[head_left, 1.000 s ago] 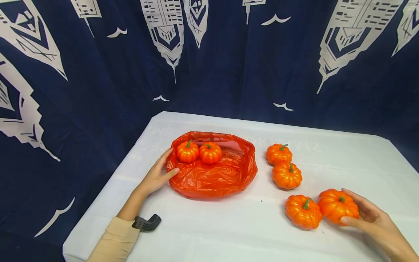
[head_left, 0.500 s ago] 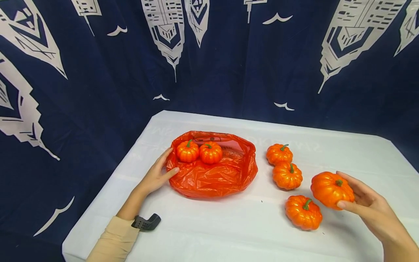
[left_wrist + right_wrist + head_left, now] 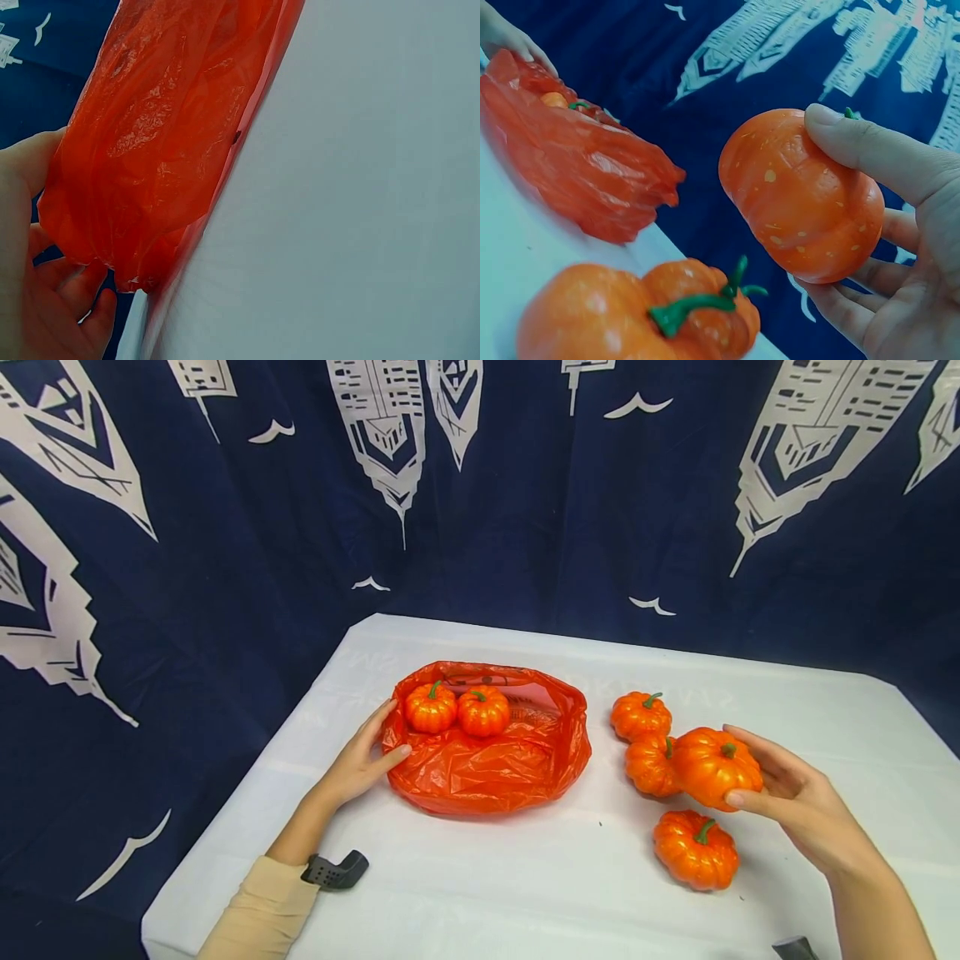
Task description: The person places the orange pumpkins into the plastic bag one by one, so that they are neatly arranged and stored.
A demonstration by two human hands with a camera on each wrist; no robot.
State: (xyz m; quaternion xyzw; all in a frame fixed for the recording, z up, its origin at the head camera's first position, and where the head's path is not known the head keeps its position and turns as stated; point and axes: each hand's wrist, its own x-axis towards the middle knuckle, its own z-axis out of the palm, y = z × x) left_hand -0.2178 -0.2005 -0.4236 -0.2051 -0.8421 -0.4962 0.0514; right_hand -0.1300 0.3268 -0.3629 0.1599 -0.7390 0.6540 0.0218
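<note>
L hand (image 3: 365, 766) out fwd, thumb (image 3: 392, 758) spread from the fingers (image 3: 82, 292), which bend loosely per L wrist cam. L forearm (image 3: 303, 827) angles up & inward from btm L of head view. R hand (image 3: 798, 802) held up in a grip, R thumb (image 3: 847, 139) on near side, R fingers (image 3: 765, 750) opp. on far side. R forearm (image 3: 873, 893) bare, slants up-L from btm R. Hands well apart.
</note>
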